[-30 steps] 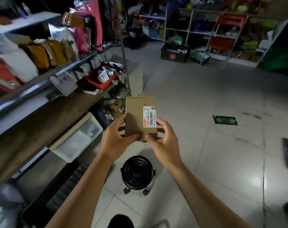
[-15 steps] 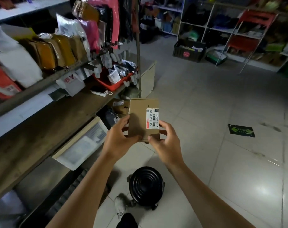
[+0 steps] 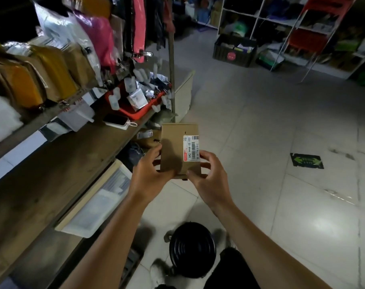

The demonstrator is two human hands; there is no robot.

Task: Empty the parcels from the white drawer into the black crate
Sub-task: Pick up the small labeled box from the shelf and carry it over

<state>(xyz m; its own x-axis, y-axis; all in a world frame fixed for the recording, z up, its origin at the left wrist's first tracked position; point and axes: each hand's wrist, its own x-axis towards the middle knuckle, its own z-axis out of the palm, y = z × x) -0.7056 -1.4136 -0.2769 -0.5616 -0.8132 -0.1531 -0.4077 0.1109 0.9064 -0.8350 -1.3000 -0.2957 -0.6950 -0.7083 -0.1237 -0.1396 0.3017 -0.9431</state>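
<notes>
The person holds a small cardboard box upright in front of the chest, above the tiled floor and just right of the wooden shelf. The left hand grips its lower left edge with thumb on the front face; the right hand pinches the lower right corner beside the barcode label. The box looks light and stiff, with dry faces that should not slip; holding it by opposite edges, as now, seems the surest grip, and one hand would likely do. The white drawer juts open under the shelf, near left. The black crate sits far across the floor. Compared with half a second ago, the crate looks closer and the black stool lies lower in view, so the person seems to be moving toward the crate.
</notes>
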